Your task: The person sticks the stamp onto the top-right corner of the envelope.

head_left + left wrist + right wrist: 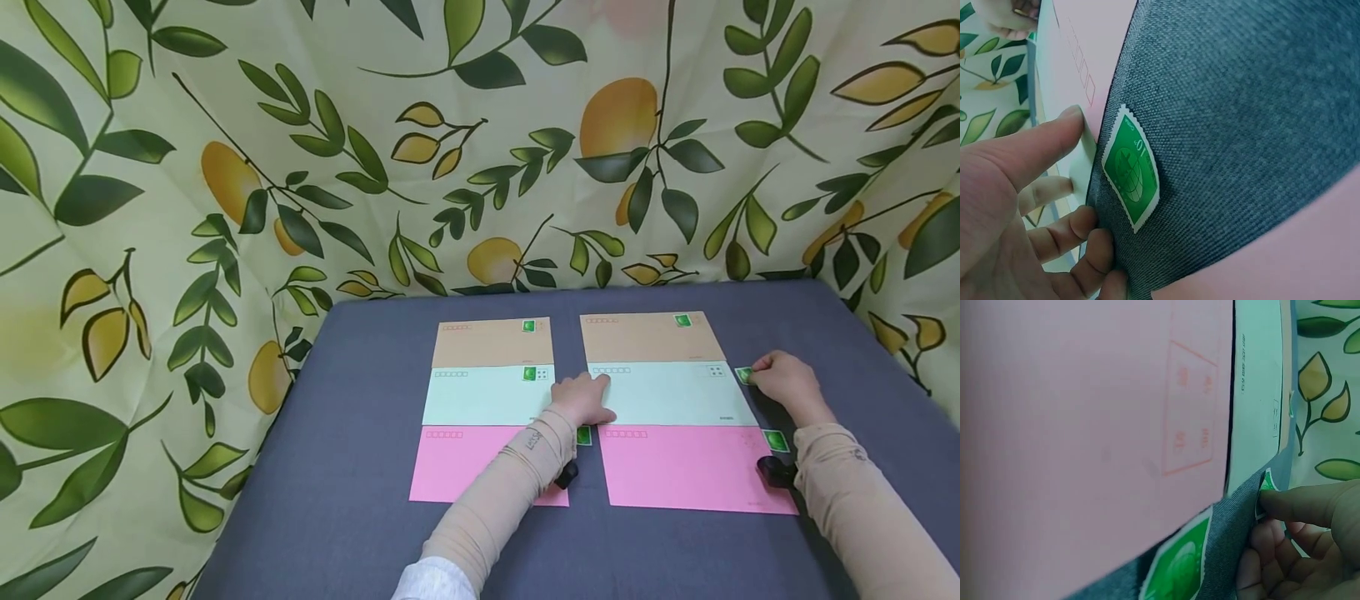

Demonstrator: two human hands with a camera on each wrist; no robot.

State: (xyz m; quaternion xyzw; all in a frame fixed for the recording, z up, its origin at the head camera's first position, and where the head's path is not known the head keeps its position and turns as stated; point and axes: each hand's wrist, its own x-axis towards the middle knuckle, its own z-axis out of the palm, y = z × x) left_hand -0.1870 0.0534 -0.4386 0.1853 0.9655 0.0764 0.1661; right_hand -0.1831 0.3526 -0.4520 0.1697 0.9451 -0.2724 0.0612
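My right hand (pixel 789 385) pinches a green postage stamp (pixel 1267 481) between thumb and finger, low over the cloth beside the right mint envelope (pixel 667 393). At that envelope's left edge, my left hand (pixel 581 398) rests with thumb and a finger touching the paper. A loose stamp (pixel 1132 169) lies on the cloth just past the left hand's fingers. Near the right wrist, one more loose stamp (pixel 776 441) lies beside the right pink envelope (pixel 675 467). The right brown envelope (pixel 637 340) bears a stamp (pixel 682 320) at its upper right.
To the left, a second column has a brown envelope (pixel 480 346) and a mint envelope (pixel 472 396), each bearing a stamp, and a pink envelope (pixel 450 467) partly under my left forearm. A dark grey cloth (pixel 322 500) covers the table. A leaf-patterned curtain (pixel 300 208) hangs behind.
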